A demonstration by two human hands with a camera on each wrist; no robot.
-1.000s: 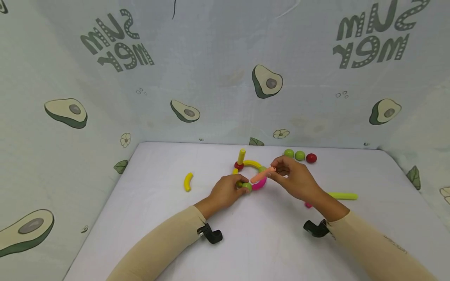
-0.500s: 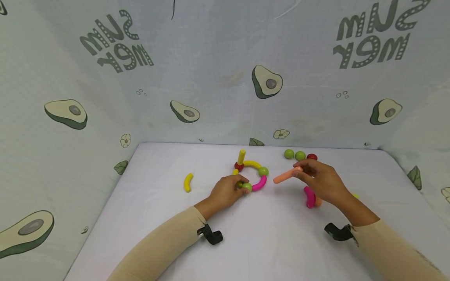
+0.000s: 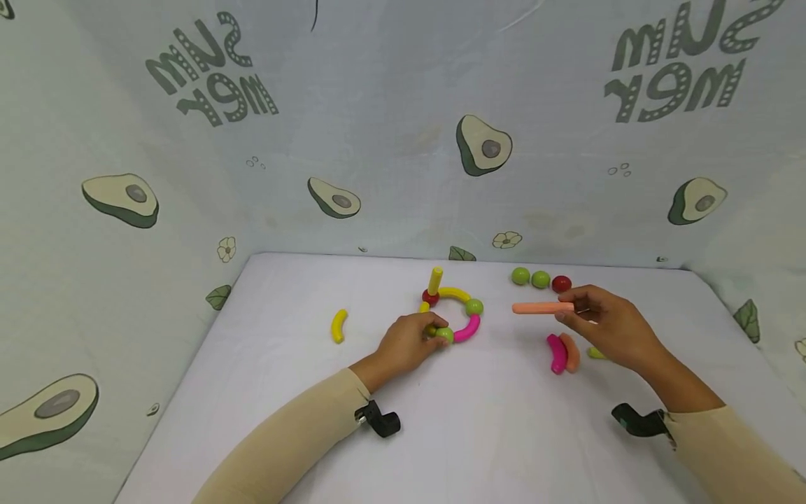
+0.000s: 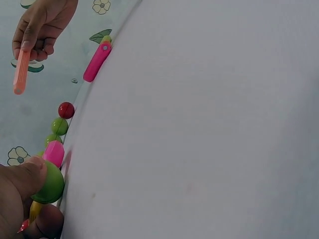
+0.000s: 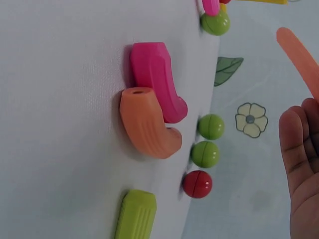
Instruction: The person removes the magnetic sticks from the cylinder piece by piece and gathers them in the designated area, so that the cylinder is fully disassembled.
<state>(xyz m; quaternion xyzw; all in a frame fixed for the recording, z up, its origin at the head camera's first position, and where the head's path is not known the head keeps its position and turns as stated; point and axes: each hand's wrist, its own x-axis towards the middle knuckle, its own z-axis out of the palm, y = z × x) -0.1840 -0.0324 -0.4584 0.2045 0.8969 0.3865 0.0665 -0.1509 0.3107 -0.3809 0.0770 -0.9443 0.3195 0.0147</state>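
My left hand [image 3: 408,344] grips a green ball [image 3: 445,336] at the near corner of a ring of joined toy pieces. That ring runs through a magenta curved piece [image 3: 468,329], another green ball, a yellow curved piece [image 3: 455,293] and a red ball [image 3: 431,299]. From the red ball a yellow rod [image 3: 435,280] stands up. Part of the ring's left side is hidden by my left fingers. To the right of the ring, my right hand [image 3: 613,329] pinches one end of a straight orange rod [image 3: 535,308], which points left and is held above the table.
Behind the ring lie two loose green balls [image 3: 520,276] and a red ball [image 3: 562,283]. Below my right hand, a magenta curved piece [image 3: 557,353] touches an orange curved piece [image 5: 144,124]. A lime rod [image 5: 135,216] is partly hidden. At the left is a yellow curved piece [image 3: 338,326].
My right hand has moved right, away from the ring, carrying the orange rod, which has turned from slanting to level. My left hand stays on the green ball.
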